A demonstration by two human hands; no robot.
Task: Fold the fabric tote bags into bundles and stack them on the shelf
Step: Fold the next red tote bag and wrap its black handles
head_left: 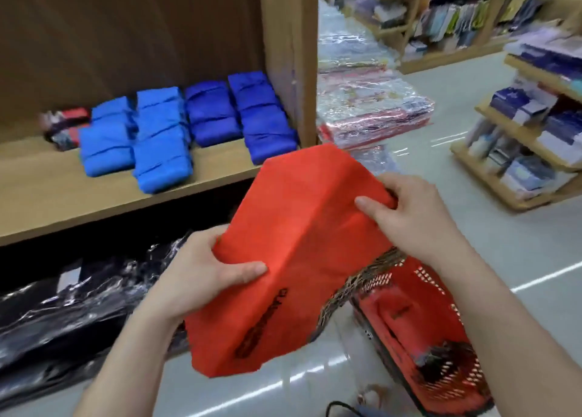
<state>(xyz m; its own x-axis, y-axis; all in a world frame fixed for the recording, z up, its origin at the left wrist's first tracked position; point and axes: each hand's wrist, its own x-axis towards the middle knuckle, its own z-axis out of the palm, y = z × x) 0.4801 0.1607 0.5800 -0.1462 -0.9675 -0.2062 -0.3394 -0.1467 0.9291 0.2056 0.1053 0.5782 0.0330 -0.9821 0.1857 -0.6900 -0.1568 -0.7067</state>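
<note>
The wooden shelf (47,190) carries the finished blue bundles (163,152) in rows toward its right end, which leaves bare board in front for further stock. The red tote bag (293,259) is held in the air before the shelf and above the red basket (441,338), folded into a long panel, probably ready for doubling into a bundle. The left hand (201,275) and right hand (406,212) each have a closed grip on opposite edges, thumbs on top, which stretches the panel flat.

Bag (302,243) spans between the hands: left hand (204,268) at its left edge, right hand (409,215) at its far corner. Bundles (189,127) on shelf (47,190) beyond left hand. Basket (434,338) on floor (519,243) beneath right hand.
</note>
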